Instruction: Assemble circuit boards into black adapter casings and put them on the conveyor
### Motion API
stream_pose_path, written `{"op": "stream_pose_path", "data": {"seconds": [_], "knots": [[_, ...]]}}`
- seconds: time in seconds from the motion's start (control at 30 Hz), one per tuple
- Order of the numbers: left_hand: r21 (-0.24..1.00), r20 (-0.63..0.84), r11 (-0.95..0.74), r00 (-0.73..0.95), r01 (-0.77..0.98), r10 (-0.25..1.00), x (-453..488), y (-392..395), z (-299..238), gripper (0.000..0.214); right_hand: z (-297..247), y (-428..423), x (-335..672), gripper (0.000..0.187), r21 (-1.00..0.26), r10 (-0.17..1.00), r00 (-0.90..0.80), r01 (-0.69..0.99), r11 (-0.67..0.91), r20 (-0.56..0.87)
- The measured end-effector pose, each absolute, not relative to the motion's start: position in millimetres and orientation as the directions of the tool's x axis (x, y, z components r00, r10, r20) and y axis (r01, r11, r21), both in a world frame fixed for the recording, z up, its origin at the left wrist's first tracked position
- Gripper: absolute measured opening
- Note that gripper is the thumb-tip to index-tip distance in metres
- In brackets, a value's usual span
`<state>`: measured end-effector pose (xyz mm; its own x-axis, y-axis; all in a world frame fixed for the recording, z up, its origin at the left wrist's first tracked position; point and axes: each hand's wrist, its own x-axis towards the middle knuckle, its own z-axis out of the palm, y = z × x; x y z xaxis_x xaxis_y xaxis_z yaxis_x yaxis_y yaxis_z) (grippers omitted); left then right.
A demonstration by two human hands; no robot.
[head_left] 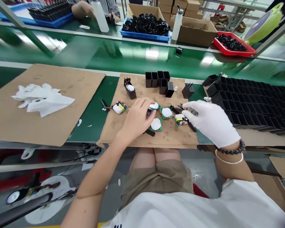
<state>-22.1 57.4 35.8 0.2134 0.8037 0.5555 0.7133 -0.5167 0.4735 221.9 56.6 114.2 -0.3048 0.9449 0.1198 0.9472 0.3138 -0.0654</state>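
Observation:
My bare left hand curls its fingers and thumb around a small green circuit board with a white round pad. Two similar boards, a middle board and a front board, lie beside it. My right hand, in a white glove, hovers at the right with thumb and fingertips apart. Under its fingertips lie a board with a yellow part and dark pieces whose kind I cannot make out. At the left are another board and a black housing with a board partly inside.
Several black housings stand at the back of the cardboard sheet. A large block of housings fills the right. White gloves lie left. Beyond are a blue tray, a red tray and a person's hand.

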Motion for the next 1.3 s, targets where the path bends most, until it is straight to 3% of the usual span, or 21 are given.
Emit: {"op": "stream_pose_path", "data": {"seconds": [0.13, 0.23, 0.33, 0.4, 0.47, 0.5, 0.53, 0.57, 0.63, 0.77, 0.8, 0.93, 1.03, 1.2, 1.3], "knots": [[0.432, 0.407, -0.532, 0.370, 0.728, 0.835, -6.4, 130.3, 46.5, 0.039, 87.2, 35.3, 206.4, 0.033, -0.041, 0.989, -0.106, 0.994, 0.102, -0.105], [0.388, 0.327, -0.478, 0.367, 0.788, 0.871, 13.0, 174.1, 45.5, 0.049, 65.2, 42.9, 195.2, 0.026, -0.126, 0.997, -0.039, 0.992, 0.030, -0.065], [0.364, 0.284, -0.420, 0.330, 0.831, 0.900, 20.3, 193.7, 43.1, 0.040, 61.2, 53.0, 205.5, 0.015, -0.231, 0.996, -0.081, 0.970, 0.069, -0.045], [0.379, 0.278, -0.416, 0.327, 0.826, 0.903, 15.5, 194.1, 42.3, 0.022, 65.7, 52.0, 223.5, 0.017, -0.419, 0.988, -0.140, 0.903, 0.099, -0.069], [0.433, 0.269, -0.437, 0.349, 0.789, 0.898, 6.4, 187.4, 41.1, 0.007, 68.6, 44.5, 243.5, 0.024, -0.770, 0.974, -0.197, 0.636, 0.041, -0.111], [0.468, 0.260, -0.459, 0.378, 0.755, 0.888, 1.7, 182.6, 39.9, 0.003, 67.8, 39.5, 252.4, 0.028, -0.915, 0.966, -0.220, 0.403, -0.035, -0.134], [0.508, 0.251, -0.484, 0.415, 0.713, 0.875, -2.3, 177.3, 38.2, 0.004, 65.1, 34.3, 259.7, 0.031, -0.982, 0.958, -0.240, 0.142, -0.127, -0.158], [0.550, 0.246, -0.504, 0.447, 0.666, 0.860, -5.5, 172.3, 36.0, 0.006, 60.6, 29.5, 265.2, 0.036, -0.973, 0.948, -0.259, -0.088, -0.214, -0.186], [0.644, 0.244, -0.501, 0.465, 0.579, 0.851, -8.8, 164.7, 30.5, 0.017, 47.5, 22.4, 270.5, 0.042, -0.868, 0.925, -0.296, -0.362, -0.340, -0.239], [0.793, 0.190, -0.377, 0.394, 0.478, 0.899, -8.1, 165.3, 20.9, 0.085, 19.8, 18.1, 265.9, 0.049, -0.723, 0.919, -0.312, -0.573, -0.385, -0.242], [0.813, 0.173, -0.365, 0.410, 0.454, 0.896, -7.7, 168.1, 19.8, 0.091, 15.0, 18.2, 263.7, 0.048, -0.714, 0.927, -0.302, -0.597, -0.365, -0.222], [0.863, 0.142, -0.353, 0.497, 0.362, 0.856, -7.0, 179.0, 18.4, 0.068, 5.8, 18.7, 256.6, 0.045, -0.659, 0.940, -0.292, -0.675, -0.332, -0.174], [0.895, 0.131, -0.306, 0.465, 0.325, 0.876, -8.0, 182.2, 16.3, 0.070, 4.1, 19.6, 253.4, 0.035, -0.602, 0.928, -0.336, -0.712, -0.362, -0.161], [0.930, 0.150, -0.230, 0.276, 0.285, 0.949, -9.4, 179.7, 18.4, 0.061, 1.9, 19.1, 247.1, 0.028, -0.543, 0.935, -0.328, -0.765, -0.347, -0.135], [0.878, 0.332, -0.338, 0.079, 0.339, 0.940, -2.6, 158.2, 29.7, 0.047, 4.2, 13.9, 241.8, 0.023, -0.609, 0.978, -0.173, -0.764, -0.210, -0.120]]}}
